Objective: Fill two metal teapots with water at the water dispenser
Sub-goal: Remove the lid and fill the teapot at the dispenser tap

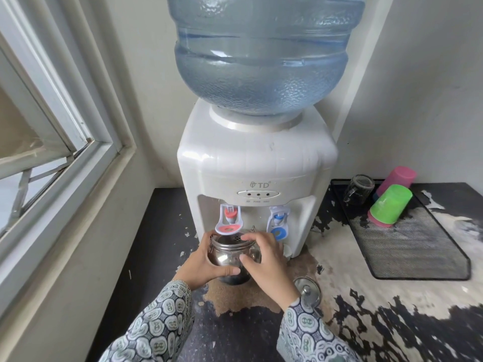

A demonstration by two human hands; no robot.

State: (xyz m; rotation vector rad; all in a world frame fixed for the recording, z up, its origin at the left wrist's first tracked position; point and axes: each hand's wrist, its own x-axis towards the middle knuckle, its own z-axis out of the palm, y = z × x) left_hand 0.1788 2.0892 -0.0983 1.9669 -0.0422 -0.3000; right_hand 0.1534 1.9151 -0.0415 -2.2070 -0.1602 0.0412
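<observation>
A shiny metal teapot (226,253), lid off, stands on the counter below the white water dispenser (254,163). Its open mouth sits just under the red tap (230,218). My left hand (206,262) grips the pot's left side, thumb across the front. My right hand (264,259) holds its right side and rim. The blue tap (279,222) is to the right. The pot's lid (308,290) lies knob up on the counter by my right wrist. Only one teapot is in view.
A large blue water bottle (261,53) tops the dispenser. To the right, a black mesh tray (418,246) holds a dark glass (359,189) and pink and green cups (390,205). A window frame (78,158) is on the left. The worn counter (392,309) extends right.
</observation>
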